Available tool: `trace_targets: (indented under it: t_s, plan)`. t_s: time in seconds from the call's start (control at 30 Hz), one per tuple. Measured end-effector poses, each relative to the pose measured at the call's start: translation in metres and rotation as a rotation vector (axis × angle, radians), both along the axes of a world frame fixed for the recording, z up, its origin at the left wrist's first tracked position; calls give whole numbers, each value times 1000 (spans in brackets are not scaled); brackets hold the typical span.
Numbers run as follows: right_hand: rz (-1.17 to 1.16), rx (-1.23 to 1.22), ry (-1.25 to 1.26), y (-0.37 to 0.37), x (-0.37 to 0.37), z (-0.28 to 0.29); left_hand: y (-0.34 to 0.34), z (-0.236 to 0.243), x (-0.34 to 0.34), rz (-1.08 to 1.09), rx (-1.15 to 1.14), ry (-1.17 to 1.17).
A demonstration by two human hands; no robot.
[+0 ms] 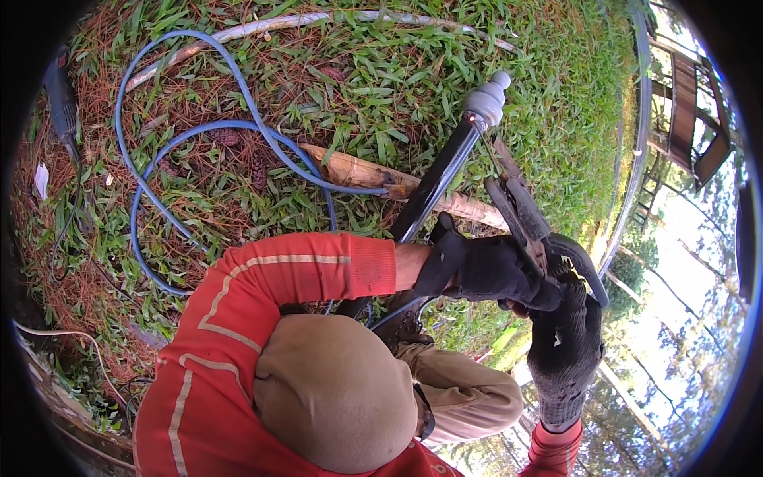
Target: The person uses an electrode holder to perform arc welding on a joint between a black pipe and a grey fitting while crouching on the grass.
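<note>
My left hand [497, 268], in a black glove, is closed against the handle side of a welding electrode holder [520, 211]. Just beyond it my right hand [566, 338], also black-gloved, wraps the same holder from the other side; its inner fingers are partly hidden. A thin electrode [490, 153] runs from the jaws to a glowing orange point on the joint between a black metal tube [439, 176] and a grey turned finial [486, 99]. The tube lies slanted across a pale wooden pole [350, 168], its lower end passing behind my left forearm.
Blue cable [242, 79] loops over the grass. A corded power tool [61, 103] lies far left, and a pale curved pipe [310, 17] runs along the top. My bent knee [338, 393] in tan trousers sits below my left arm. A wooden structure [685, 107] stands at the right.
</note>
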State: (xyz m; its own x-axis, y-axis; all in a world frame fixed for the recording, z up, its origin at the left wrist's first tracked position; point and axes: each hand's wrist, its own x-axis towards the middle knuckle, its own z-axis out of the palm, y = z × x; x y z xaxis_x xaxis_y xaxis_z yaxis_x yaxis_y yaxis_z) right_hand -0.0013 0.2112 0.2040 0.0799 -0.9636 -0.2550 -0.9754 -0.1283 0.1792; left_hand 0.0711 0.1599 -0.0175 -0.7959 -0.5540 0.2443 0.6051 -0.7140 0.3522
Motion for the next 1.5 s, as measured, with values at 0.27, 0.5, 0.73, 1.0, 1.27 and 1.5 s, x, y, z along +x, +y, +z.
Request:
trace_targets:
  t_s: [0.27, 0.5, 0.73, 1.0, 1.27, 1.5]
  plan:
    - [0, -15, -39, 0, -2, -2, -1, 0, -3, -75, 108, 115]
    - [-46, 5, -23, -4, 2, -2, -14, 4, 15, -174, -35, -60]
    - [59, -36, -5, -4, 0, -6, -15, 2, 15, -193, -35, -25]
    - [24, -24, -44, 6, -1, -3, 0, 5, 9, 92, -43, 139]
    - [15, -18, -33, 6, -3, -2, -2, -2, 8, -64, -127, -12]
    - [-26, -8, -13, 4, -2, -6, 1, -4, 0, 23, -90, -34]
